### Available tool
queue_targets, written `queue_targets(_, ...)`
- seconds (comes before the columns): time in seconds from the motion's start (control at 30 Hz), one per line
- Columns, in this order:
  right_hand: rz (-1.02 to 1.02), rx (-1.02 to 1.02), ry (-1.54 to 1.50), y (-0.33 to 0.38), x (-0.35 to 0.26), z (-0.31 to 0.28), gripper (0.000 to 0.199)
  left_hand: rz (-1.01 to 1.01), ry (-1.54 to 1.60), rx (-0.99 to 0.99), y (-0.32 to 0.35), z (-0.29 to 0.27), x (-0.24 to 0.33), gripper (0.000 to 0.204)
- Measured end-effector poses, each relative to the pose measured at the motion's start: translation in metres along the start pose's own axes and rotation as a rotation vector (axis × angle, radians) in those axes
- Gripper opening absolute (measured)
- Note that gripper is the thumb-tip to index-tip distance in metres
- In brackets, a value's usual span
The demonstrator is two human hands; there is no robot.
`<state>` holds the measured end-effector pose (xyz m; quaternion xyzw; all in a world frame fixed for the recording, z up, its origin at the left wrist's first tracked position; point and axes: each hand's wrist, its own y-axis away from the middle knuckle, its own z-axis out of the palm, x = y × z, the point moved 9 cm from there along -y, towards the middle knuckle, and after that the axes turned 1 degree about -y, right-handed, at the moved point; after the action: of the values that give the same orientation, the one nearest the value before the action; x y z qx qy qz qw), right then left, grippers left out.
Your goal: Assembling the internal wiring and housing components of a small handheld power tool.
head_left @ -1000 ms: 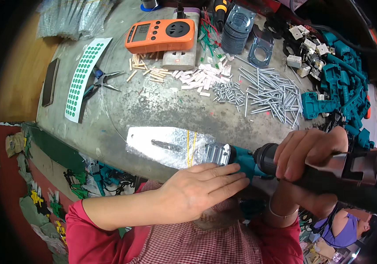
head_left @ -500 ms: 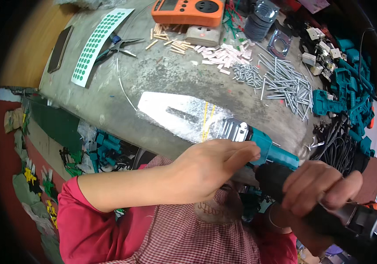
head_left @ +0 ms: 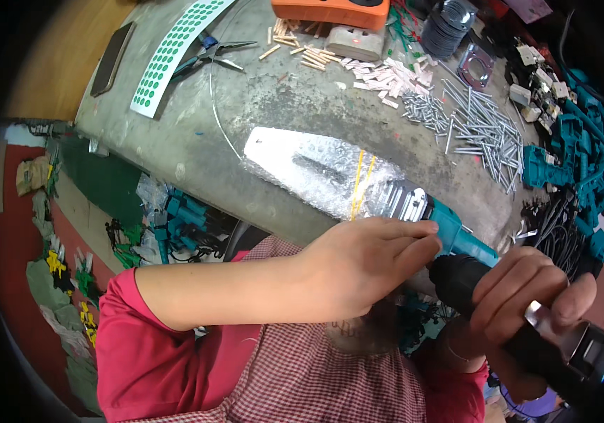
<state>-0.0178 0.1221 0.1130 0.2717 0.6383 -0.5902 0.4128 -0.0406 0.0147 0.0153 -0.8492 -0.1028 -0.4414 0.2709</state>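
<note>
A teal power tool (head_left: 460, 240) lies across the table's near edge, with a silver ridged housing. Its long pale plate (head_left: 302, 162) is wrapped in clear plastic and bound with yellow rubber bands. My left hand (head_left: 365, 264) is closed, fingers pressed together against the teal body; its far fingers are hidden. In my right hand (head_left: 527, 289) is a black power screwdriver (head_left: 457, 278), gripped around its body. The screwdriver's front end is close to the teal tool's side, beside my left fingertips. Whether its tip touches a screw there is hidden.
Beyond the tool lie long screws (head_left: 489, 130), short screws (head_left: 425, 111), pale pink strips (head_left: 390, 76) and wooden pegs (head_left: 312, 58). Pliers (head_left: 210, 56), a green-dotted sticker sheet (head_left: 175, 56) and a phone (head_left: 113, 58) are at left. Teal housings (head_left: 577, 151) and black cables (head_left: 552, 229) crowd the right.
The whole view has shifted, so the table and tool sit farther right and a little higher. Both hands keep about the same hold beside the teal tool.
</note>
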Motion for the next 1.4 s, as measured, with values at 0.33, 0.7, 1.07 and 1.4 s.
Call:
queue_targets(0.33,0.01,0.109,0.075,0.029,-0.018,-0.019,0.013,-0.043,-0.015,-0.072,-0.003,0.0,0.004,0.047)
queue_targets(0.7,-0.112,0.044,0.12,0.025,-0.016,-0.013,0.056,-0.037,-0.06,-0.033,-0.001,0.002,0.006,0.046)
queue_targets(1.07,-0.152,0.888,-0.454,0.107,-0.027,-0.136,0.039,-0.08,-0.137,-0.114,-0.023,-0.031,-0.005,0.053)
queue_targets(1.4,-0.295,1.166,-0.633,0.166,0.022,-0.153,0.038,-0.252,-0.23,-0.36,-0.036,-0.021,-0.041,0.068)
